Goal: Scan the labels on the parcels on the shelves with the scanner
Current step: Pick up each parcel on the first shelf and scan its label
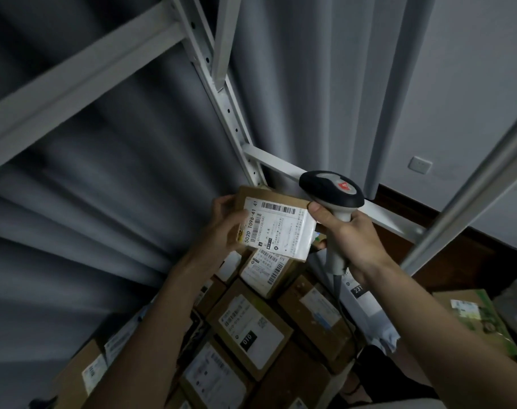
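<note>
My left hand [226,224] grips a small brown cardboard parcel [276,224] by its left edge and holds it up above the pile, its white barcode label facing me. My right hand [347,231] grips the grey handle of a barcode scanner [332,193], whose black head with a red mark sits just to the right of the parcel, at its upper right corner. The scanner's cable [340,296] hangs down below my right wrist.
Several labelled brown parcels [251,329] lie stacked below my hands. White metal shelf posts and beams [221,93] cross the view, with grey curtains behind. A green-printed box [478,320] and white plastic mailers [366,308] lie at the right. A wall socket [419,165] sits on the far wall.
</note>
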